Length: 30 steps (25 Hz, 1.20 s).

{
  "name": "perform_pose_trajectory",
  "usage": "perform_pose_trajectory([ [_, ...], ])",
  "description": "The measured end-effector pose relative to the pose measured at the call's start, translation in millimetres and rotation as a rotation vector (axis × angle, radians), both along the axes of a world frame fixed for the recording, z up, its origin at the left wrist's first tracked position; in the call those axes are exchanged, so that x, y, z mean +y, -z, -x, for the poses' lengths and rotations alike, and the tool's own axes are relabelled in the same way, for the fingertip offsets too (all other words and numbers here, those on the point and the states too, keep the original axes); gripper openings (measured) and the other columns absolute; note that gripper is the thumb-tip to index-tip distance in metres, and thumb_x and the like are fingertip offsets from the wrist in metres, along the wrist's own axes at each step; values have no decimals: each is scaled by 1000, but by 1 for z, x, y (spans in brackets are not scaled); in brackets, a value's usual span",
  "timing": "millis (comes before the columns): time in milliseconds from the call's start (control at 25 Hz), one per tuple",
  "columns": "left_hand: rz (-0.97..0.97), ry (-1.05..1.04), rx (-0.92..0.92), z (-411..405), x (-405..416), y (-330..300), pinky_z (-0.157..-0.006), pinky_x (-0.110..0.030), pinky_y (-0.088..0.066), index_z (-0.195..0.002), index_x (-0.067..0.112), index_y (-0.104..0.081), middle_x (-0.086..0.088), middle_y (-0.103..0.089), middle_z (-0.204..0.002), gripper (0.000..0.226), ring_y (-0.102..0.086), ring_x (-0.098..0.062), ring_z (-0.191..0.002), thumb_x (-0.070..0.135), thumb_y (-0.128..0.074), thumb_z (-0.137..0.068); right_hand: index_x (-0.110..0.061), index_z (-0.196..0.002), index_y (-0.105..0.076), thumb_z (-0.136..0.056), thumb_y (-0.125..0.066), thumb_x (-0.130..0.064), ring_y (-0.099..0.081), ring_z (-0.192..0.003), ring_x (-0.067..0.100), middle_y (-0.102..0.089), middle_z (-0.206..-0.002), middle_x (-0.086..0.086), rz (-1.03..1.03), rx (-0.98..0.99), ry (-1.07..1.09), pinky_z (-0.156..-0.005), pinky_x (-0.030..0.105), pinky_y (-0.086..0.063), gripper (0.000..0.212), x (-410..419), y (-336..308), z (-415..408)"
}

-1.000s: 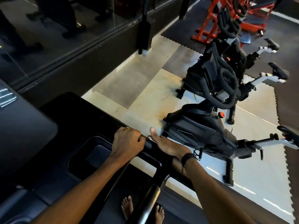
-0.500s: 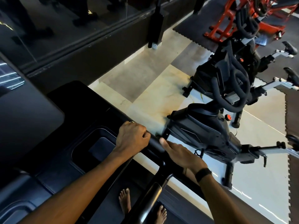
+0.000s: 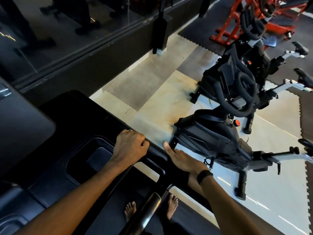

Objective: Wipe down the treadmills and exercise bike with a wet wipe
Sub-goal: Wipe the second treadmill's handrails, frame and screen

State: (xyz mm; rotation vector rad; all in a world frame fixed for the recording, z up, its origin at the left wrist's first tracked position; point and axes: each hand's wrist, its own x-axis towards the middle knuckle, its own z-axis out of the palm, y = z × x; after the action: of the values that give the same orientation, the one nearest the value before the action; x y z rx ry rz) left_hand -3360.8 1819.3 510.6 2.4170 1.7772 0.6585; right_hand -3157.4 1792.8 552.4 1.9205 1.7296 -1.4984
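Note:
I stand barefoot on a black treadmill whose console (image 3: 81, 126) fills the lower left. Its black right handrail (image 3: 156, 152) runs diagonally past both hands. My left hand (image 3: 131, 145), a ring on one finger, grips the rail in a fist. My right hand (image 3: 182, 159) lies on the same rail a little nearer to me, thumb along the top and fingers hidden over the far side. No wet wipe shows in either hand. A black exercise bike (image 3: 211, 138) stands on the pale floor just right of the rail.
A second black bike (image 3: 237, 85) stands behind the first, and a red machine (image 3: 225, 31) on dark mats is at the top right. A dark glass wall (image 3: 67, 34) runs along the top left. My bare feet (image 3: 130, 211) are on the belt.
My right hand has slid along the handrail toward me, so a gap has opened between it and my left hand. My left hand keeps its grip in place.

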Motion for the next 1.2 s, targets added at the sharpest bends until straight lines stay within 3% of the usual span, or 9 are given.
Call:
perform_pose_trajectory([
  [160,15,-11,55,-1,2,-1,-53,-25,-37,-48,20,-28,1,-44,-40,35,-42,-24,-39,21,-59,-63,-25,-118,-58,-71,-6,-98,-59,-96,14,-63,-104,-2,-47,-122,-159,-97,38,-43,101,-30,-22,-21],
  [240,7,4,75,-3,2,-2,-52,-25,-38,-49,20,-26,0,-45,-41,36,-44,-24,-39,23,-59,-61,-22,-143,-47,-83,-12,-88,-50,-129,15,-55,-137,0,-94,74,-206,-111,32,-30,95,-26,-25,2],
  [280,22,14,82,-3,2,-3,-52,-25,-38,-49,20,-26,0,-45,-41,36,-44,-24,-40,24,-60,-61,-22,-156,-32,-91,-15,-79,-28,-148,11,-35,-159,-3,-120,178,-229,-118,28,-18,88,-18,-20,15],
  [360,62,8,74,-2,2,-2,-54,-27,-39,-49,20,-27,1,-45,-42,36,-45,-24,-42,28,-59,-65,-26,-161,-16,-96,-15,-71,-10,-154,10,-15,-168,-6,-148,255,-206,-121,26,-9,79,4,-2,28],
  [600,8,-30,41,-2,1,1,-53,-27,-45,-50,19,-22,6,-22,-44,28,-26,-21,-41,28,-39,-69,-22,-143,-47,-76,-9,-95,-53,-126,24,-55,-143,5,41,-7,-180,-106,36,-36,106,-4,15,-37],
  [720,-13,-35,81,-2,1,0,-54,-25,-38,-49,19,-22,8,-21,-45,29,-27,-20,-40,27,-42,-69,-17,-143,-39,-78,-17,-90,-49,-130,22,-48,-145,5,-22,-109,-267,-97,30,-35,100,-35,-9,-41],
  [880,-2,-33,103,-4,0,-3,-55,-24,-26,-51,19,-19,7,-18,-45,33,-28,-19,-40,26,-45,-69,-12,-156,-21,-82,-16,-82,-30,-145,24,-32,-155,6,-203,27,-361,-116,34,-27,102,-20,-6,-1],
  [1080,18,-37,92,-2,-1,-3,-54,-26,-40,-50,20,-17,7,-22,-42,39,-30,-21,-39,22,-51,-69,-23,-158,-29,-77,0,-92,-26,-150,25,-26,-165,4,122,31,-147,-123,44,-13,110,8,30,-37],
  [1200,-6,-50,100,-6,-1,0,-56,-30,-48,-50,21,-14,6,-22,-42,36,-26,-21,-39,26,-41,-73,-14,-122,-62,-76,-3,-92,-60,-114,26,-64,-124,10,108,-90,-201,-108,43,-37,108,-15,9,-67],
])
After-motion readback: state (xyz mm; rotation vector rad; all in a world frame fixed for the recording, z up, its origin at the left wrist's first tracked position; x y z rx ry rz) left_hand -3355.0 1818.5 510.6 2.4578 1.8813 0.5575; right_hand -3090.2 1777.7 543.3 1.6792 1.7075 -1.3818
